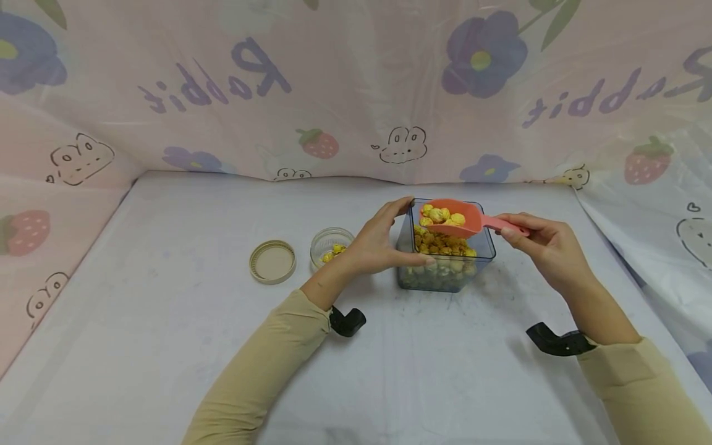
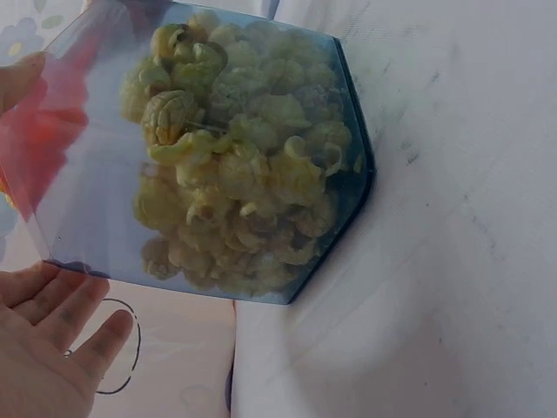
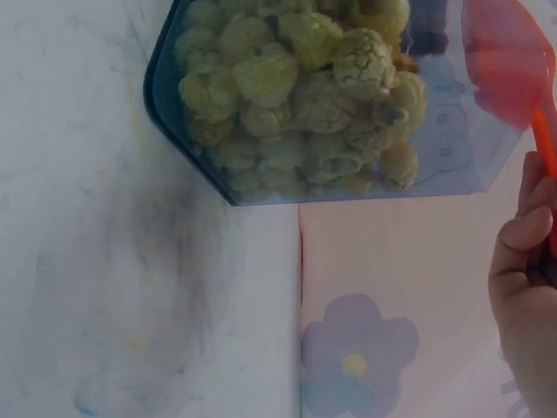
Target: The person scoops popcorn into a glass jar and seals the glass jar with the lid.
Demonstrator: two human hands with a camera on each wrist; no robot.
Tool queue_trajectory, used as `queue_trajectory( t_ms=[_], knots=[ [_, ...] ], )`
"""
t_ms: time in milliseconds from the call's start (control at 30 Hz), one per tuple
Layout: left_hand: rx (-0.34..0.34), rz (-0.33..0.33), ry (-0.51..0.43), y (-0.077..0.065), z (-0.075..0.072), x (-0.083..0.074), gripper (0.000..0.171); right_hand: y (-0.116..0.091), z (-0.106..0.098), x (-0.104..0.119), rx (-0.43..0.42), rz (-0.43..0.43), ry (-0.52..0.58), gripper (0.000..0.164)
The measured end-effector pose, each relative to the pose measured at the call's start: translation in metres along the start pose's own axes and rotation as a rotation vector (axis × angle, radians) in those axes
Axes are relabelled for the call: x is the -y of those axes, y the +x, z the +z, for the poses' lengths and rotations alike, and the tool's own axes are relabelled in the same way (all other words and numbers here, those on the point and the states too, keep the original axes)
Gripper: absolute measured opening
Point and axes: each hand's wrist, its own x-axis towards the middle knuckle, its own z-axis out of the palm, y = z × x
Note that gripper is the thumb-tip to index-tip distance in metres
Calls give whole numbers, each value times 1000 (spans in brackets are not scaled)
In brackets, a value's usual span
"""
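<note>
A clear bluish plastic container (image 1: 439, 281) stands on the table, partly filled with yellow popcorn (image 2: 239, 165). My left hand (image 1: 378, 244) holds it from the left, thumb along the front near the rim and fingers at the back corner. My right hand (image 1: 550, 247) grips the handle of an orange-red scoop (image 1: 473, 217). The scoop's bowl sits at the top of the container, loaded with several popcorn pieces (image 1: 439, 215). In the right wrist view, the scoop (image 3: 509, 65) shows through the container wall above the popcorn.
Left of the container is a round glass jar (image 1: 332, 235) with some popcorn in it, partly covered by the left forearm. A round beige lid (image 1: 272, 262) lies beside the jar. Printed sheeting (image 1: 345, 93) rises behind the white table (image 1: 167, 296).
</note>
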Motion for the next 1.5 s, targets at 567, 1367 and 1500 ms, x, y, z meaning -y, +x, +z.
queue_trajectory(
  t_ms=[567,1367,1500],
  knots=[
    [3,-54,104,-11,-8,-4,107,4,16,13,-4,-44,-4,24],
    [-121,-76,220,-52,-59,26,97,26,48,34,68,-84,-58,23],
    [-110,-102,221,-63,-65,33,99,29,54,37,88,-76,-83,22]
  ],
)
